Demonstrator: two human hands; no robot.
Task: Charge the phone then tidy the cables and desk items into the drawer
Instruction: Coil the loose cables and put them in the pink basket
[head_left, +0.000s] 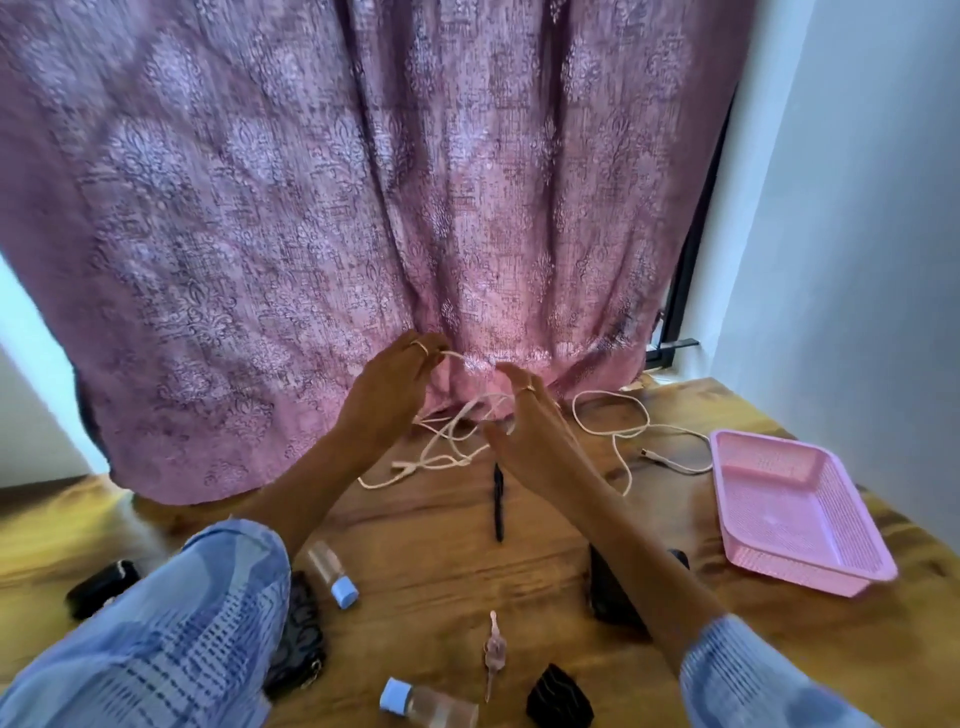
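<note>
Cable in hand: a white cable (457, 415) hung in loose loops between both hands, just in front of the curtain hem, its lower turns trailing onto the wooden desk (441, 561).
Left hand (389, 395): fingers pinched narrowly on the upper strand, lifted above the desk.
Right hand (524, 431): fingers curled partly around the loops; whether it truly gripped them I cannot tell.
Second cable (618, 431): another white cable lay in a slack curl to the right, its plug end resting near the pink tray (737, 462).
Step, as I judged it: coiling the held cable (the tidying half of the task).
Doing it well: keep each loop the same size, feed the slack with the left hand while the right gathers, and lift the tangle clear of the black pen (498, 499) so nothing snags.
Phone: a dark slab (608, 592) partly hidden under the right forearm could be it; not certain.
Drawer: none visible.
Count, cables: two.
Count, trays: one, empty.
Count, small clear bottles with blue caps: two, one (332, 571) by the left sleeve and one (426, 706) at the near edge.
Count, pens: one.
Count, dark small items: several, blurred, not identifiable.
</note>
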